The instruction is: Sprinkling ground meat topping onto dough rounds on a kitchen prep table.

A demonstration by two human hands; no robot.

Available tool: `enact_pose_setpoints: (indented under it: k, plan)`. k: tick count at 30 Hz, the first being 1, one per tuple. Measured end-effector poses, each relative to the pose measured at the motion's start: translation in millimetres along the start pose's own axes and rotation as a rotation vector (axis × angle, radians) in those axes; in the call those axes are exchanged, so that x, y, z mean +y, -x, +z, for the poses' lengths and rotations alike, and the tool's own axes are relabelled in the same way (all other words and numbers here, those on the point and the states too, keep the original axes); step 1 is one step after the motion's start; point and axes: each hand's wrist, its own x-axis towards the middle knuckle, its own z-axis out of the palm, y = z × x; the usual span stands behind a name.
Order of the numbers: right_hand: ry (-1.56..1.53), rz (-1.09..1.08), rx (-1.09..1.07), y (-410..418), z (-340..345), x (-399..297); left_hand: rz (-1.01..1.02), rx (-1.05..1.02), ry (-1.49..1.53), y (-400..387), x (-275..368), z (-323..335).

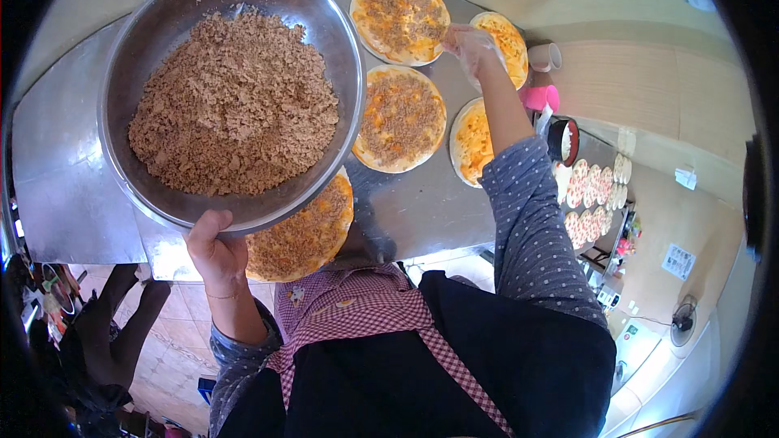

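My left hand (216, 249) grips the near rim of a large stainless steel bowl (115, 164), thumb over the edge. Crumbled brown filling, like cooked ground meat (237, 103), is heaped in the bowl. A clear plastic glove covers my right hand (476, 52), which hovers by the right edge of a crumb-topped pizza base (401, 18); its fingers are bunched and their contents hidden. Nearer lies another crumb-topped base (400, 118), and a third (304, 237) is partly under the bowl. Two bases with only orange sauce, one far (505, 45) and one near (471, 143), lie partly behind my right hand and arm.
A metal worktable (426, 207) carries the bases. At its right end are a white cup (544, 57), a pink cup (540, 98) and a dark pot (563, 143) with white contents. Beyond, several topped rounds (589, 185) lie in rows. A wall runs along the far side.
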Motion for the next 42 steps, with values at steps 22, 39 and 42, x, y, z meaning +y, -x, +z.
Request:
enact_pose_setpoints:
  k: [22, 39, 42]
  plan:
    - [-0.401, 0.185, 0.19, 70, 42, -103, 0.033, 0.017, 0.022, 2, 19, -12]
    - [-0.077, 0.078, 0.051, 23, 49, -132, -0.028, 0.03, 0.008, 0, 26, -21]
    - [-0.472, 0.104, 0.016, 15, 47, -131, 0.018, 0.051, -0.023, 0, 26, -15]
